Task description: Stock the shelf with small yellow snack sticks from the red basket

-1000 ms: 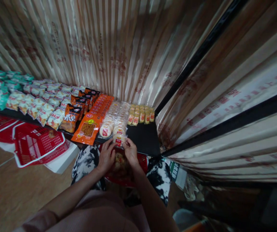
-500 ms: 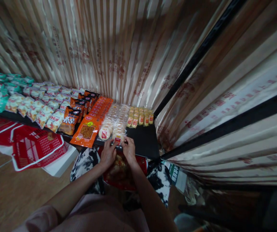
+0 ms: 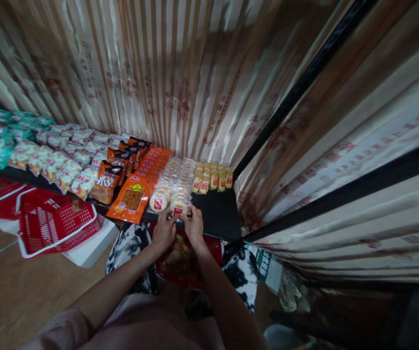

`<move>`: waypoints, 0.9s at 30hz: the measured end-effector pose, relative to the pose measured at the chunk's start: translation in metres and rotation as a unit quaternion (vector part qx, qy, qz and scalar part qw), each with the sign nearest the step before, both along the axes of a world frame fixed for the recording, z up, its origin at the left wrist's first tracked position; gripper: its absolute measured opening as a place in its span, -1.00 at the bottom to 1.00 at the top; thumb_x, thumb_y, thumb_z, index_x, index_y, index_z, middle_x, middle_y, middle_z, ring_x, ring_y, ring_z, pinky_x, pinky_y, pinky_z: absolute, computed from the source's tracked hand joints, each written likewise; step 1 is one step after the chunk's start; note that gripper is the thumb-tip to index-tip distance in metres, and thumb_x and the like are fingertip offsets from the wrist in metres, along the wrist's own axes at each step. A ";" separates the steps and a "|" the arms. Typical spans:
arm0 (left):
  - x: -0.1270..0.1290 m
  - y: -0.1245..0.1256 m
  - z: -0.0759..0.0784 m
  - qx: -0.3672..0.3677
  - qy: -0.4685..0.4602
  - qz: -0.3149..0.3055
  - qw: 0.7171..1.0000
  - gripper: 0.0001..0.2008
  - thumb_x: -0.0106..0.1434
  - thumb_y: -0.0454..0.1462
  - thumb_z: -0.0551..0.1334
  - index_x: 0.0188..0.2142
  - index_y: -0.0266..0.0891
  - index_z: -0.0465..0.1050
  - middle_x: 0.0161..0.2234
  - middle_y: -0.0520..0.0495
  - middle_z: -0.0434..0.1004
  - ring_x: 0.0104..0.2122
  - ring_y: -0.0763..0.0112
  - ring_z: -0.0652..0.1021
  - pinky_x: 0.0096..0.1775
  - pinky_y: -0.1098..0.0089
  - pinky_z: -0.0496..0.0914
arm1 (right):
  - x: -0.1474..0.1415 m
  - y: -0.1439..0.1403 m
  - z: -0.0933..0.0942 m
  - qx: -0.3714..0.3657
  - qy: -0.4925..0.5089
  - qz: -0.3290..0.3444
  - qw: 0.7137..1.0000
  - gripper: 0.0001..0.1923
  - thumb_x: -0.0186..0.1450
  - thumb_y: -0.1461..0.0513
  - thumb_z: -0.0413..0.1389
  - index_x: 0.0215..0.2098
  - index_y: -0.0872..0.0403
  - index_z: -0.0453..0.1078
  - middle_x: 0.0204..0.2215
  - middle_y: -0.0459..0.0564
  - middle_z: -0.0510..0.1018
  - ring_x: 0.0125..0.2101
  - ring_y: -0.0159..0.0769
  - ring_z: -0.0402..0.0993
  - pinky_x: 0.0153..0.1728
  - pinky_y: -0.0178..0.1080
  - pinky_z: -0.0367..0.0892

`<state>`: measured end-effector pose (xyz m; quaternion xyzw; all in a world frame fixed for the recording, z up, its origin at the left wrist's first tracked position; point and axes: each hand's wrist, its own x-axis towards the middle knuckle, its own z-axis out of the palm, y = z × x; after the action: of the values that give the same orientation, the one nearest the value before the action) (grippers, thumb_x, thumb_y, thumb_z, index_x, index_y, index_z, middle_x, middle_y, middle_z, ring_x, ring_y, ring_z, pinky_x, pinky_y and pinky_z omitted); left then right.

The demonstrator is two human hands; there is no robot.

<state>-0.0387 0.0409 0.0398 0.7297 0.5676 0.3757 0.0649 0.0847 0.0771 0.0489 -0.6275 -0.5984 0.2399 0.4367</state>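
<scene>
At the front edge of the black shelf (image 3: pixel 219 214), a clear-wrapped round pastry (image 3: pixel 177 206) with a red label lies at the near end of its row. My left hand (image 3: pixel 164 230) pinches the wrapper's near-left corner. On the right corner, my right hand (image 3: pixel 193 225) is closed in the same way, thumb inward. Directly left is another wrapped round pastry (image 3: pixel 159 200), heading a parallel row. Further left lie overlapping orange snack packets (image 3: pixel 131 197). Small yellow wrapped cakes (image 3: pixel 213 179) stand in rows to the right, toward the back.
Orange-black bags (image 3: pixel 106 183), white snack bags (image 3: pixel 64 174) and green bags (image 3: pixel 3 149) fill the shelf's left. A red basket (image 3: pixel 54 221) sits on the floor; a red container (image 3: pixel 214 248) holding packages is between my knees. Pleated curtain (image 3: pixel 180 73) and black poles (image 3: pixel 300 104) enclose the shelf.
Both hands stay at the pastry wrapper's near edge. The right hand has shifted very slightly left and toward the shelf. The pastries and other packets look unmoved.
</scene>
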 end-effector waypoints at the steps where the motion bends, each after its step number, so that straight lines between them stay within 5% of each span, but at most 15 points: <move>1: 0.000 0.000 0.000 0.002 0.000 0.000 1.000 -0.65 0.11 -0.46 0.10 -0.12 -0.18 0.40 -0.05 -0.13 0.21 -0.02 0.24 0.30 0.00 0.20 0.34 | 0.000 0.000 0.000 0.000 -0.009 0.000 1.000 -0.62 0.15 0.29 0.04 -0.04 0.08 0.34 -0.29 0.01 0.33 -0.33 -0.34 0.37 -0.35 -0.31 0.40; 13: -0.002 0.004 0.004 -0.004 0.008 -0.013 1.000 -0.64 0.11 -0.45 0.09 -0.10 -0.21 0.38 -0.04 -0.15 0.20 0.00 0.22 0.29 0.02 0.19 0.33 | -0.003 0.003 -0.004 0.010 -0.029 -0.011 0.999 -0.62 0.18 0.24 0.02 -0.02 0.10 0.29 -0.26 0.04 0.36 -0.33 -0.33 0.39 -0.32 -0.28 0.39; 27: -0.018 -0.010 0.011 0.031 -0.055 0.027 0.998 -0.67 0.22 -0.39 0.03 -0.02 -0.23 0.30 -0.03 -0.17 0.26 0.00 0.24 0.31 0.04 0.13 0.29 | -0.030 -0.011 0.018 0.045 0.010 0.021 0.999 -0.72 0.24 0.14 -0.01 -0.16 0.10 0.37 -0.35 -0.03 0.40 -0.44 -0.40 0.34 -0.44 -0.36 0.32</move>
<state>-0.0565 0.0305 0.0503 0.6941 0.5706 0.4343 0.0634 0.0544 0.0658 0.0674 -0.5921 -0.6174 0.2279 0.4651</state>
